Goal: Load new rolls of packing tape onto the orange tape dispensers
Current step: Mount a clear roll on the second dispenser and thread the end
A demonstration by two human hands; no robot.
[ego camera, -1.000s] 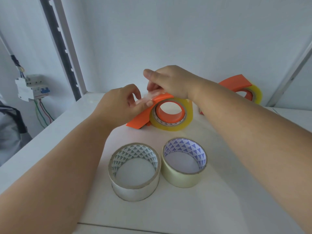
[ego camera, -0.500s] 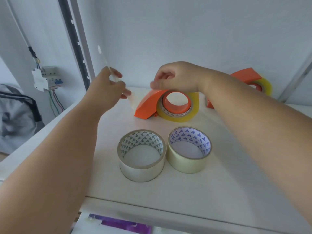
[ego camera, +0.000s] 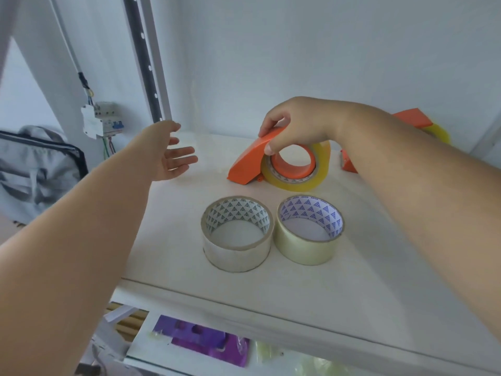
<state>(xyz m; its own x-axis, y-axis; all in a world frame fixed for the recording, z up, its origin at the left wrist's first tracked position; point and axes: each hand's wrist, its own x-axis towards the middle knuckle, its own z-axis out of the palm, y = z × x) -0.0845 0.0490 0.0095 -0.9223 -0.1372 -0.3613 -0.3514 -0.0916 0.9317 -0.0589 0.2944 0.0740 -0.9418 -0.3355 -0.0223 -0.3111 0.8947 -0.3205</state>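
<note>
**Dispenser gripped on the white shelf, two spare rolls in front**

At the far left, a grey bag (ego camera: 35, 161) is seen beyond the shelf edge, and a white circuit breaker box (ego camera: 101, 119) with coloured wires is mounted on the wall beside a perforated shelf upright (ego camera: 143, 58). The left hand (ego camera: 169, 153) is held out over the white shelf (ego camera: 271, 299), its fingers spread wide and nothing in them; it is kept well apart from the dispenser.

Right of it, the near orange tape dispenser (ego camera: 250, 158) is set on the shelf, and a yellowish tape roll (ego camera: 320, 169) is carried around its orange hub. The dispenser's top is gripped by the right hand (ego camera: 298, 126), with the thumb pressed at the roll's upper edge and the fingers curled over the orange cover.

In front of the dispenser, two loose rolls are stood on end, just beside each other: a clear tape roll (ego camera: 237, 248) with a green-triangle core on the left, and a pale yellow tape roll (ego camera: 309, 240) with a blue-triangle core on the right. Both cores are seen to be hollow.

At the far right, a second orange tape dispenser (ego camera: 412, 119) with a yellow roll is largely hidden behind the right forearm.

Below the shelf's front edge, a purple packet (ego camera: 200, 343) is seen on a lower level
</note>
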